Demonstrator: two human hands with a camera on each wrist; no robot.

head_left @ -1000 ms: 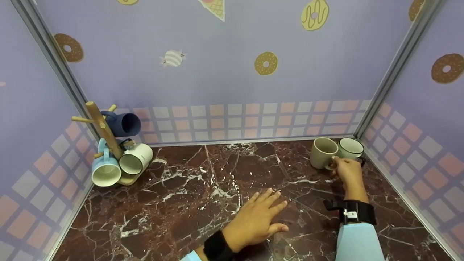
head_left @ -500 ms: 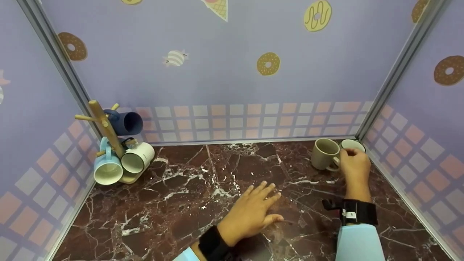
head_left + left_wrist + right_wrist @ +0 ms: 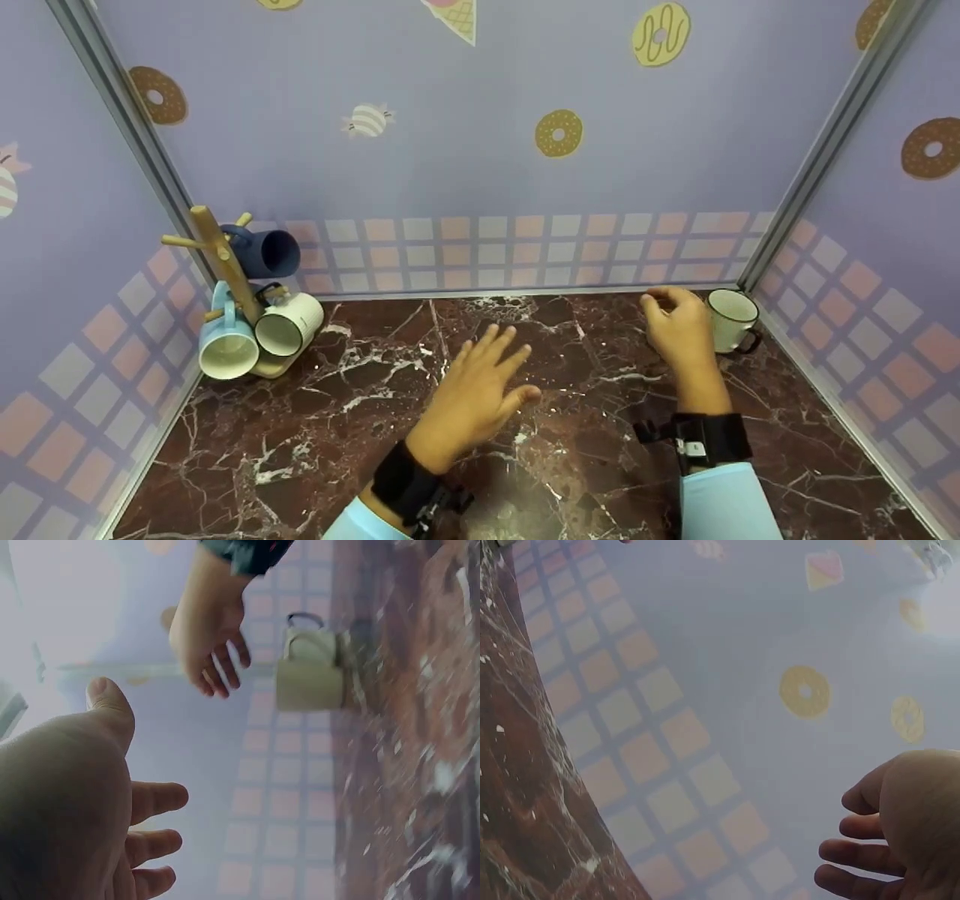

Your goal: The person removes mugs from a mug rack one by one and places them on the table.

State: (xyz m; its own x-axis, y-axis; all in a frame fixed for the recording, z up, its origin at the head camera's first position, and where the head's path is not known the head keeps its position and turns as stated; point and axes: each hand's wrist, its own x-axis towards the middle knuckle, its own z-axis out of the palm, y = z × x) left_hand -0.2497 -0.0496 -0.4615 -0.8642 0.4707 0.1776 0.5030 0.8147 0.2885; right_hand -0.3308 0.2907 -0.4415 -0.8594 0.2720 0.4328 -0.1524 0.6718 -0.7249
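My left hand [image 3: 472, 397] hovers over the middle of the dark marble tabletop with its fingers spread and holds nothing. At the back right, my right hand [image 3: 679, 330] is raised with relaxed, slightly bent fingers and holds nothing. It covers the beige mug in the head view. In the left wrist view that beige mug [image 3: 309, 688] stands upright on the table, apart from the right hand above it. Beside it, in the corner, stands a white mug [image 3: 731, 319] with a black rim and black handle.
At the back left a wooden mug tree [image 3: 232, 266] bears a dark blue mug [image 3: 262, 253], a light blue mug [image 3: 227, 352] and a white black-rimmed mug [image 3: 300, 315]. Purple patterned walls [image 3: 465, 165] enclose the back and both sides of the tabletop [image 3: 360, 435].
My right hand has let go of the beige mug's handle, lifted and moved left over that mug. My left hand has moved up and left. The mugs look unmoved.
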